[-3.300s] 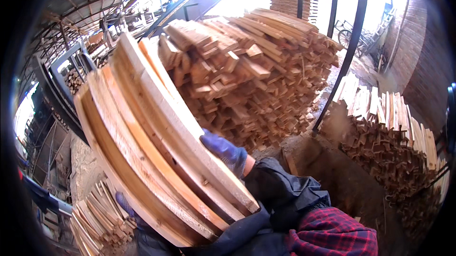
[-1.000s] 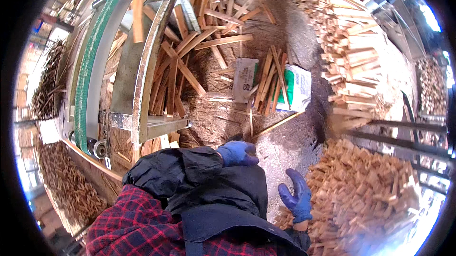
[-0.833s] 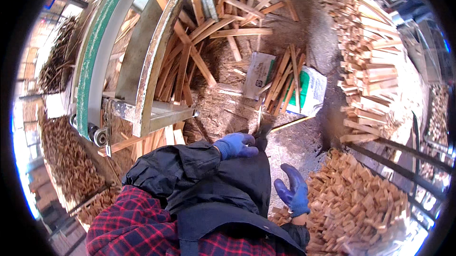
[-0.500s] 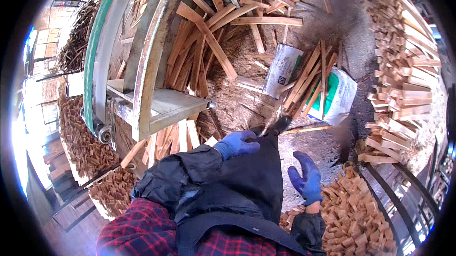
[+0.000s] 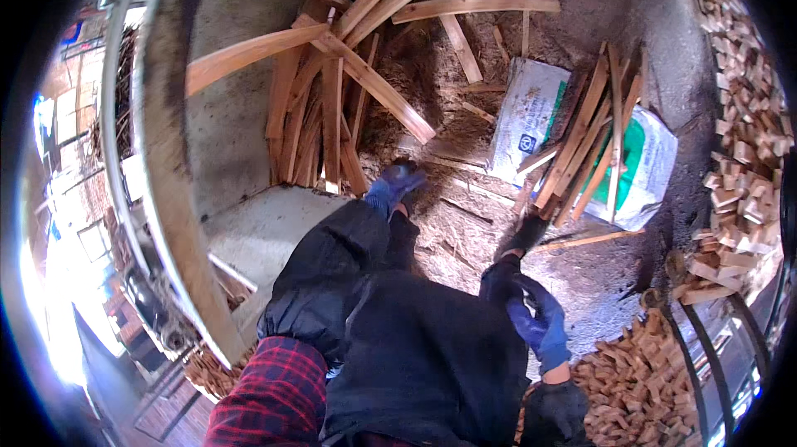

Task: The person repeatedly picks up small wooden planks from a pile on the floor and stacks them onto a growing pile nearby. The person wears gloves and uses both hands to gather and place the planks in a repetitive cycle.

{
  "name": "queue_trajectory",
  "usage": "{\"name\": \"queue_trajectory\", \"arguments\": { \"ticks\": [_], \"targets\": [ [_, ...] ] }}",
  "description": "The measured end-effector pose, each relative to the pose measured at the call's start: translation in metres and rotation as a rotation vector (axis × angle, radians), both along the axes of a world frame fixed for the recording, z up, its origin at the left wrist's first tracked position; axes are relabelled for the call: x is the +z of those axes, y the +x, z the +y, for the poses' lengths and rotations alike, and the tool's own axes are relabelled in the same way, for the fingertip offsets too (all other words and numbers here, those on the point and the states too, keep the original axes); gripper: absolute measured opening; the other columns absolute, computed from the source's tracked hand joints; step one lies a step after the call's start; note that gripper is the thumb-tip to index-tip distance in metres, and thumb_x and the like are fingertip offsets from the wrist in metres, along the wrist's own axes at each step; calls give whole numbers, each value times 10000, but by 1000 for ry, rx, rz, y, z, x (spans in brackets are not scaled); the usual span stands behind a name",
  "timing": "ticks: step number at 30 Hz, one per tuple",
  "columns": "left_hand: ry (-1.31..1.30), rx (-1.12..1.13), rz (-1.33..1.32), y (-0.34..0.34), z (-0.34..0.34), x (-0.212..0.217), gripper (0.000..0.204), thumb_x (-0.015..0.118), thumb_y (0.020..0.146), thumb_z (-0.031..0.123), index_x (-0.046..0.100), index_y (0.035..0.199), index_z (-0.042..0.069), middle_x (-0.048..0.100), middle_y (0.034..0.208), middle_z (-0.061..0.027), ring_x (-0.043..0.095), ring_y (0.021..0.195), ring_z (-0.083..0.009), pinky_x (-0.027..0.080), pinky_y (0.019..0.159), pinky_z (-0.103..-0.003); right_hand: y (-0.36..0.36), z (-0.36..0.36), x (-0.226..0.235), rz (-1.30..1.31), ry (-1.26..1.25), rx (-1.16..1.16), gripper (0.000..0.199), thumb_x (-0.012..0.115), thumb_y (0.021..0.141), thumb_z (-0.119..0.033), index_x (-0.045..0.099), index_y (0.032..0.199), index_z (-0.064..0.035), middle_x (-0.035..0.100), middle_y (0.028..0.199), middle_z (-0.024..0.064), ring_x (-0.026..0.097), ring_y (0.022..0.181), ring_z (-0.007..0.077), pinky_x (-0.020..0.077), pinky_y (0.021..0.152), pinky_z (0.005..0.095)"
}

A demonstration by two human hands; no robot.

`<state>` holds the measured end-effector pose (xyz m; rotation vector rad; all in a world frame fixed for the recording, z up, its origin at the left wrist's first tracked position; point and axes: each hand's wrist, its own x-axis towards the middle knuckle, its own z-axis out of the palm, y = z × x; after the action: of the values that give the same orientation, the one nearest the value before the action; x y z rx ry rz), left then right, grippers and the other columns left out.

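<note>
**Blue gloves above scattered wood slats**

Head view: left hand [image 5: 393, 188] in a blue glove reaches toward the loose wood slats [image 5: 332, 115] on the sawdust floor; whether it grips one cannot be told. Right hand [image 5: 541, 331], gloved, hangs loosely open, empty, beside stacked offcuts [image 5: 639, 381]. White sacks [image 5: 531, 115] lie ahead.

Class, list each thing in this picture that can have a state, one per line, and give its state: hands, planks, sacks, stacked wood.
left hand: gloved in blue, empty, reaching down toward the loose planks
right hand: gloved in blue, empty, fingers loosely curled, beside the body
loose planks: jumbled, crossing one another on the sawdust
two white sacks: lying flat, sticks strewn across them
cut wood blocks: stacked in a neat pile
</note>
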<state>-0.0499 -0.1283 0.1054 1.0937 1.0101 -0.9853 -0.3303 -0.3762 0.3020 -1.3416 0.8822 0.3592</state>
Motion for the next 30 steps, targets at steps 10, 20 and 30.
{"name": "queue_trajectory", "arguments": {
  "ticks": [10,20,30],
  "targets": [
    [351,-548,-415,140,17,-146,505,688,881,258,554,1322,52,584,1269,-83,533,1148,-214,447,936,-346,73,109,-119,102,195,26,450,685,853,-113,570,1279,-22,600,1267,166,571,1175,244,485,962,375],
    [191,-83,-441,148,-21,-177,383,823,764,216,644,1073,79,616,1032,-65,605,960,-234,557,840,-364,90,88,-171,262,233,-192,472,659,857,-86,546,1313,-48,597,1272,125,544,1166,172,436,970,290],
    [-128,-471,-46,15,-51,-9,404,776,786,165,582,1106,15,619,968,-82,616,959,-242,547,806,-362,151,68,-191,199,863,-298,691,757,810,-258,425,1367,-16,605,1162,108,604,1033,217,509,887,321]
  ]
}}
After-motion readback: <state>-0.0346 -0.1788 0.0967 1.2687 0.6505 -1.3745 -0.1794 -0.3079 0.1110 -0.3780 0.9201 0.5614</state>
